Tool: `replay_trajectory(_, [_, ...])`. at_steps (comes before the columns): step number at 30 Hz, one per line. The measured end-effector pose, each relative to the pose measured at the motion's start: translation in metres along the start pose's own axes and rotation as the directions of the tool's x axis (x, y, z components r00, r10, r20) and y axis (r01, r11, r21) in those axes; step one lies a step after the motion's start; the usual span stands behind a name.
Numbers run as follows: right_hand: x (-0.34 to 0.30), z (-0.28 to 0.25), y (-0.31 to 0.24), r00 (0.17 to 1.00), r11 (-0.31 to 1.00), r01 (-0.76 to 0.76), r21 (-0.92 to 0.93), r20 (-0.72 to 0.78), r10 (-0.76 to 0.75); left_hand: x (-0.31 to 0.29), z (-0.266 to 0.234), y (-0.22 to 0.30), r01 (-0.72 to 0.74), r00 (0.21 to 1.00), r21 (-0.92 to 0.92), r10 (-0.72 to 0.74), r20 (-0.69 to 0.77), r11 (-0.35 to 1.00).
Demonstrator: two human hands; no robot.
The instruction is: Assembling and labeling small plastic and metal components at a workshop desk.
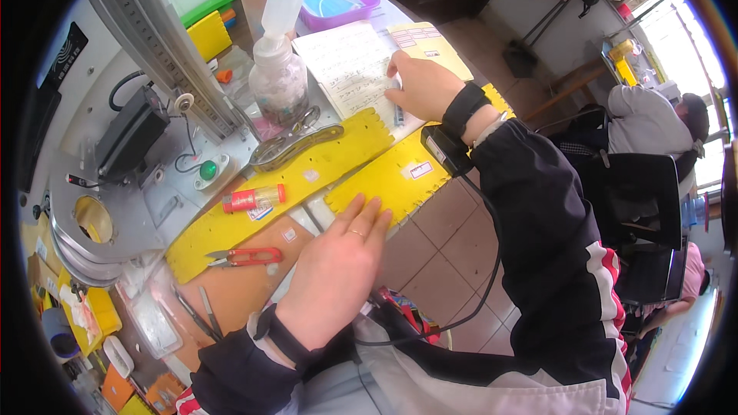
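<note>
Decent gap between left hand (338, 260) and right hand (425, 86) tbh
Low pass over the flat yellow strip (378, 186) between them looks doable. Bottle (277, 81) and metal post (160, 40) block the far left; snips (260, 256) lie left of the left hand, looped cable (498, 252) right of it.

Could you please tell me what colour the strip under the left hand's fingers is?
The strip is yellow, seen best in the head view.

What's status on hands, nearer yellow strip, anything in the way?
Left hand open, touching nearer yellow strip. Right hand at notebook, grip unclear. Possible snag: black cable beside strip.
</note>
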State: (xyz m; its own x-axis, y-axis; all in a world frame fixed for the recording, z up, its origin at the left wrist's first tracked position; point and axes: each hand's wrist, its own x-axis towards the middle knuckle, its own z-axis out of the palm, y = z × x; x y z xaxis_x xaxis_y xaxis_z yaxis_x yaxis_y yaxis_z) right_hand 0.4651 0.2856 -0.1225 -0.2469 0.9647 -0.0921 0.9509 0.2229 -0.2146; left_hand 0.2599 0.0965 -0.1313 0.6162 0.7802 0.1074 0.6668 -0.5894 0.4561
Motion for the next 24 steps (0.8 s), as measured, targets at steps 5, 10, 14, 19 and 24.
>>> replay_trajectory(5, [-0.021,-0.028,0.012,0.997,0.74,-0.047,0.671,-0.014,0.076,-0.003,0.003,-0.007,0.002,1.0,0.026,-0.003,0.012,1.0])
replay_trajectory(10, [-0.089,-0.032,0.046,0.988,-0.496,0.009,0.868,-0.086,-0.131,-0.002,0.004,-0.008,0.002,1.0,0.008,-0.002,0.017,1.0])
replay_trajectory(14, [-0.121,0.014,0.045,0.993,-0.202,0.118,0.972,-0.113,0.037,-0.001,0.004,-0.007,-0.004,1.0,0.006,0.004,0.019,1.0])
replay_trajectory(19, [-0.12,0.041,0.035,0.945,0.054,0.206,0.977,-0.213,0.25,0.002,0.004,-0.004,-0.005,1.0,0.01,0.005,0.022,1.0])
replay_trajectory(24, [-0.116,0.05,0.029,0.912,0.302,0.308,0.902,-0.37,0.178,0.001,0.001,-0.004,0.019,0.999,0.023,-0.019,0.03,1.0])
